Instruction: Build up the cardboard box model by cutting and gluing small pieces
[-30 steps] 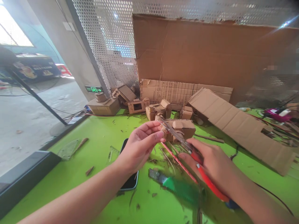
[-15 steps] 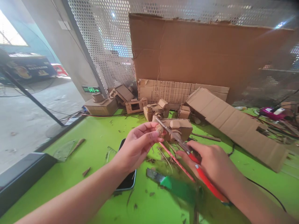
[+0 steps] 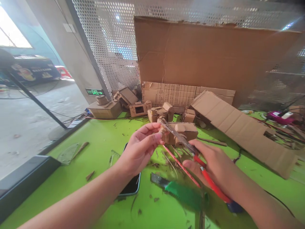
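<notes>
Beyond the green cutter point(image 3: 183, 194), a cardboard piece point(image 3: 163, 130) is pinched by the left hand point(image 3: 140, 148). Scissors point(image 3: 179, 136) are gripped by the right hand point(image 3: 215, 163).

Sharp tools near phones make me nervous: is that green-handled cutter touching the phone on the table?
Apart. The head view shows a strip of green table between the metal end of the cutter and the phone.
</notes>
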The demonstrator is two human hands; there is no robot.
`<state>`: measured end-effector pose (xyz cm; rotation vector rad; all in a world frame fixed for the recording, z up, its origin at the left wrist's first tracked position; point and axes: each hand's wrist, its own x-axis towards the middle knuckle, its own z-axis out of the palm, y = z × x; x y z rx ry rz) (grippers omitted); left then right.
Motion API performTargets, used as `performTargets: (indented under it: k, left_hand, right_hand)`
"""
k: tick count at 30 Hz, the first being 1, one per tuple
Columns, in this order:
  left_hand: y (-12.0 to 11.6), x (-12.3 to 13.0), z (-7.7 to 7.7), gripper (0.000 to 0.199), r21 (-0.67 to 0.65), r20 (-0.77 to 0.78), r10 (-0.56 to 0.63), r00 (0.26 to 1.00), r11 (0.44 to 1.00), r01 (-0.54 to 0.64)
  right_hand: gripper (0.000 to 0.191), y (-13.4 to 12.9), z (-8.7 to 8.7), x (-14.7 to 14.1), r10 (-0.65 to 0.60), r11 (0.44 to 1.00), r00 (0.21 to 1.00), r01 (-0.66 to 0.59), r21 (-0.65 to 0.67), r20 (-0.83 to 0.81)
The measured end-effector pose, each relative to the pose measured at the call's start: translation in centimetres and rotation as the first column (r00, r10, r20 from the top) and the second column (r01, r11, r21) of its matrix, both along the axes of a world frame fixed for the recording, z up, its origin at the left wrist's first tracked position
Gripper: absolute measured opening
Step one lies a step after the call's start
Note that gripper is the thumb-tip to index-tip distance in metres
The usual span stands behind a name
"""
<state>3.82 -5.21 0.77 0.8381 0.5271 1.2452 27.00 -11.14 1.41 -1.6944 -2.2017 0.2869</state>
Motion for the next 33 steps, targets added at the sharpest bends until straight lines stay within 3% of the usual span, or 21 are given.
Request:
performTargets:
  k: [4, 10, 16, 23, 33]
  left_hand:
    - [-0.09, 0.05, 0.11, 0.031, -0.001, -0.006, 0.001, 1.000, 1.000, -0.001]
    - [-0.28, 0.07, -0.10, 0.024, -0.002, -0.024, -0.056, 0.998, 0.998, 0.056]
    - [-0.30, 0.01, -0.32, 0.027, -0.003, -0.026, -0.078, 0.997, 0.997, 0.078]
    - [-0.34, -0.01, -0.32, 0.025, -0.018, -0.043, -0.081, 0.996, 0.997, 0.080]
    - [-0.09, -0.17, -0.43, 0.033, -0.029, -0.025, -0.075, 0.997, 0.997, 0.074]
  right_hand:
    - [0.051, -0.09, 0.15, -0.43, -0.007, 1.000, 1.000, 0.007, -0.008, -0.018]
    - [0.038, -0.44, 0.82, -0.78, 0.014, 1.000, 0.999, -0.014, -0.016, -0.034]
    - [0.025, -0.39, 0.44, -0.52, -0.008, 0.999, 0.999, 0.007, 0.046, 0.035]
    - [0.023, -0.45, 0.17, -0.62, -0.028, 0.997, 0.999, 0.026, 0.074, 0.025]
    - [0.034, -0.39, 0.04, -0.41, -0.037, 0.997, 0.999, 0.037, 0.072, 0.006]
